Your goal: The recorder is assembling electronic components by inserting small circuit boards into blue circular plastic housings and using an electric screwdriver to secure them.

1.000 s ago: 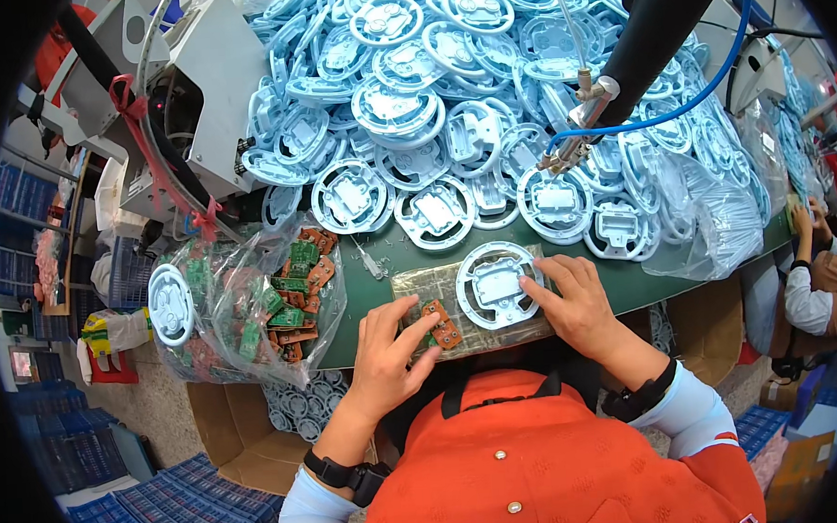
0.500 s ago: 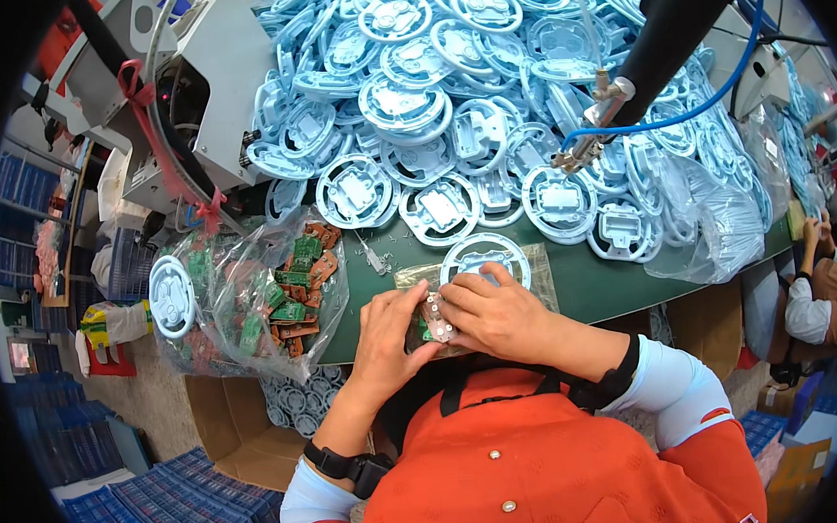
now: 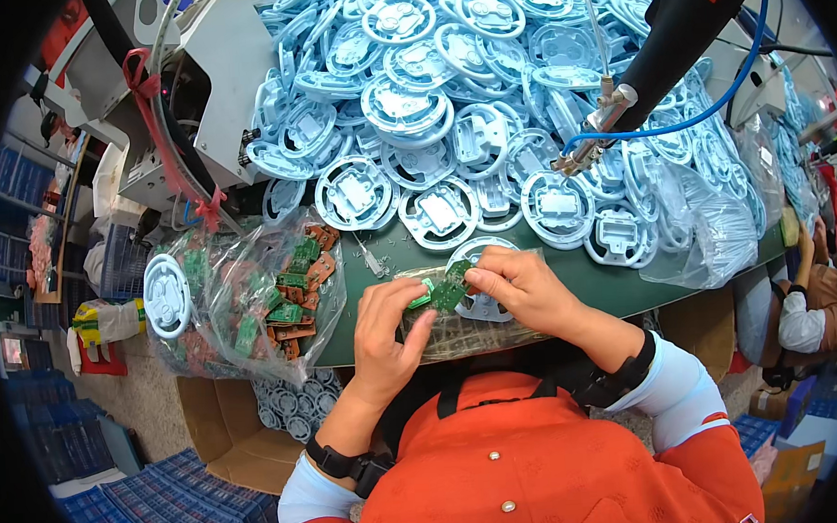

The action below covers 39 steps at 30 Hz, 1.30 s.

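Clear plastic bag of green and orange circuit boards at bench's left edge, plenty left. My left grip and right grip both pinch one small green circuit board over a pale-blue round plastic housing at near edge; board not seated yet. Big housing pile waits behind.

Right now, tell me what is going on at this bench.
A person in an orange top holds a small green circuit board between both hands: the left hand grips its near edge, the right hand pinches its far side. Under the hands lies a round pale-blue plastic housing on a clear plastic sheet. A large heap of the same pale-blue housings covers the green table, and a clear bag of green and brown boards sits at the left.
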Available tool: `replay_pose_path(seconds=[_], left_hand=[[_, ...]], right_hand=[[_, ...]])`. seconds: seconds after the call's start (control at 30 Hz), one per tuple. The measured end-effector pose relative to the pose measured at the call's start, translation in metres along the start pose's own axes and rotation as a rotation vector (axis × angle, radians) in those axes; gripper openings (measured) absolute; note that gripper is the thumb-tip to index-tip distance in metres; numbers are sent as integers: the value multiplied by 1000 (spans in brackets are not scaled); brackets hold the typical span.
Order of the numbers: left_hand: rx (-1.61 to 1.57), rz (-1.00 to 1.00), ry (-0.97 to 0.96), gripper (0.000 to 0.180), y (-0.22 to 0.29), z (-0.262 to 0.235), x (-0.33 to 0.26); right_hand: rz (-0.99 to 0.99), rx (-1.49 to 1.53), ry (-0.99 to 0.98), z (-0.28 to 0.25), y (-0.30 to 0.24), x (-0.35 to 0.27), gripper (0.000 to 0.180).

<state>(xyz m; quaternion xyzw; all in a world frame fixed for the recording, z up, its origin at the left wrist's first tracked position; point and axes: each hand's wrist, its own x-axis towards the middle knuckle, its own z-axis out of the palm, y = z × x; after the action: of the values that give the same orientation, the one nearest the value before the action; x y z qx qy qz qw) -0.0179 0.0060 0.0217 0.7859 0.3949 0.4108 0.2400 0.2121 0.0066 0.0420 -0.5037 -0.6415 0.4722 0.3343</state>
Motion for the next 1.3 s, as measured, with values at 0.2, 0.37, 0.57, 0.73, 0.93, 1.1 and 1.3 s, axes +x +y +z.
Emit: replay_pose_path(seconds=[0.2,0.37,0.57,0.73,0.93,1.1,1.3], left_hand=[[-440,-483,-38,28,17,9,8],[32,27,-74,25,6,-7,-1],[231,260,-181,21,-7,-10,-30],[256,71,-159,26,-3,-10,-38],[227,11,-183,13,3,8,-32],[242,17,-204,24,-2,3,-41],[224,23,-196,25,1,10,-39]], right_hand=[[-57,-41,19,3,4,-5,27],[-322,-555,50,-26,5,-28,37],[-482,-1024,17,-36,29,-57,37],[-521,-1036,134,-33,36,-65,29],[-312,-481,350,-36,37,-54,24],[185,391,459,-63,29,-24,28],[225,592,493,-62,40,-27,28]])
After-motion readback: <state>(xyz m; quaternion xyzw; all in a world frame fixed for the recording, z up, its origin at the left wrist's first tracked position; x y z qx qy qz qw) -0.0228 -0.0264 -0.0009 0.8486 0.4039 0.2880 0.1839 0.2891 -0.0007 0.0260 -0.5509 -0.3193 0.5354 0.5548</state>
